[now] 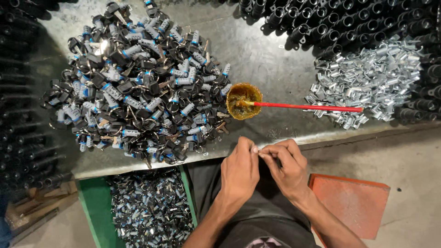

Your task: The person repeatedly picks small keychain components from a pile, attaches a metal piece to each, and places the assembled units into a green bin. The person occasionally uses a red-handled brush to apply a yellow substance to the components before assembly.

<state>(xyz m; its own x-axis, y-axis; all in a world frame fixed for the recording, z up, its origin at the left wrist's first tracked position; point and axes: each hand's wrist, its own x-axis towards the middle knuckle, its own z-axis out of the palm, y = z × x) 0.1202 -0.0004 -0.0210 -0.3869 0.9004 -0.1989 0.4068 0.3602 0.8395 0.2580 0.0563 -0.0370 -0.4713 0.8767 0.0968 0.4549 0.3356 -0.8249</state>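
Note:
My left hand (240, 169) and my right hand (285, 164) meet just below the metal table's front edge, fingertips pinched together on a very small part that I cannot make out. Above them on the table (266, 55) stands a small round cup of amber grease (243, 100) with a red stick (307, 107) lying in it, pointing right. A large heap of black keys and silver lock cylinders (138, 87) fills the table's left side. A pile of shiny metal clips (367, 85) lies to the right.
Black tubular parts (349, 23) line the table's back right and the dark left side. A green crate (96, 202) of small metal pieces sits below the table at left. An orange-red flat block (353, 202) lies on the floor at right.

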